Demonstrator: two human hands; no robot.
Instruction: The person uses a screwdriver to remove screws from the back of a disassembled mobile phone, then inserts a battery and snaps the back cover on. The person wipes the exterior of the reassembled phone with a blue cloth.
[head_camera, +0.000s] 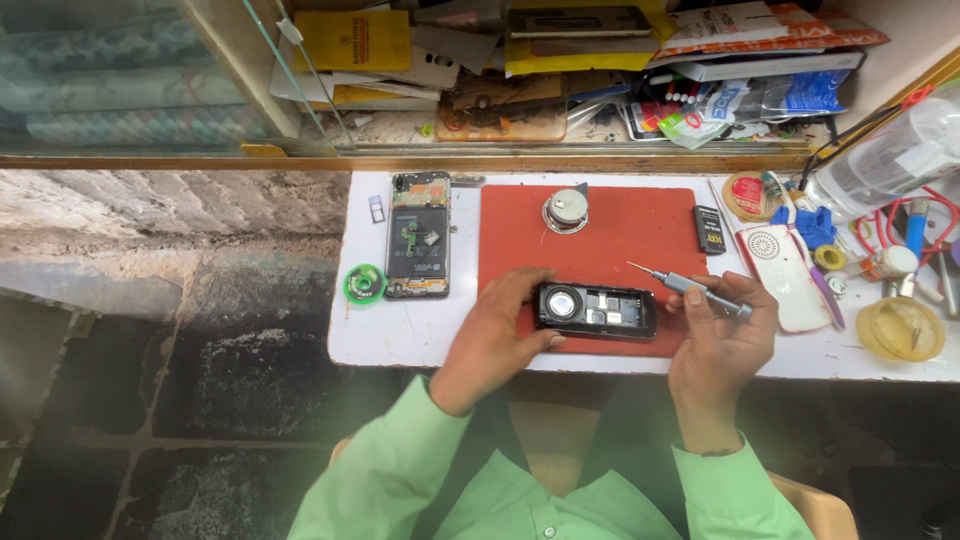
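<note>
The left hand (497, 335) clamped the opened black phone (596, 309) by its edges; the right hand (722, 335) gripped a slim screwdriver (690, 287). The phone looked light, rigid, fragile inside.

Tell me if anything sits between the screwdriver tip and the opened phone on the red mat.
Nothing visible does. The right hand holds the screwdriver with its tip raised just above and to the right of the opened phone, which the left hand steadies on the red mat. Only bare mat lies between them.
</note>
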